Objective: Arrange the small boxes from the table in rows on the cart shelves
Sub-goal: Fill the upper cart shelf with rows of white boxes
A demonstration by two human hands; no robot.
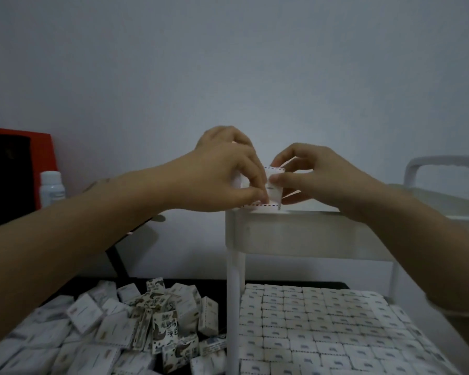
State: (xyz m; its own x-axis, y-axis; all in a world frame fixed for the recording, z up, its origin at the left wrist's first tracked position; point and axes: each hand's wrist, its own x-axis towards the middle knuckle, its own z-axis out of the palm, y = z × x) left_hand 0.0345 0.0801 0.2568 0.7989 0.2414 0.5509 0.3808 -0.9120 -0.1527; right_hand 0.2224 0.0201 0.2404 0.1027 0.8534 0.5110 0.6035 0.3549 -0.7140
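A small white box [274, 188] with a red-and-blue dashed border stood upright at the near left corner of the white cart's top shelf [303, 234], its lower edge just above the shelf rim. Both hands met on it. The left hand [222, 174] came in from the left with its forearm stretched across the view, knuckles up, thumb and fingertips closed on the box's left side; further white box faces showed under its palm, though how many it held could not be told. The right hand [317, 177] reached in from the right, wrist resting over the shelf's rim, thumb and forefinger pinched on the box's right edge, the other fingers curled behind it.

Below the top shelf, the lower shelf [406, 313] carried small boxes [309, 326] packed flat in close, even rows. Left of the cart's post [234, 307], a loose heap of boxes [114, 328] lay on the dark table [214, 285], several tilted or on end, some with dark printed patterns. Farther left of the cart stood a white bottle [52, 188] beside a red-framed object [16, 169].
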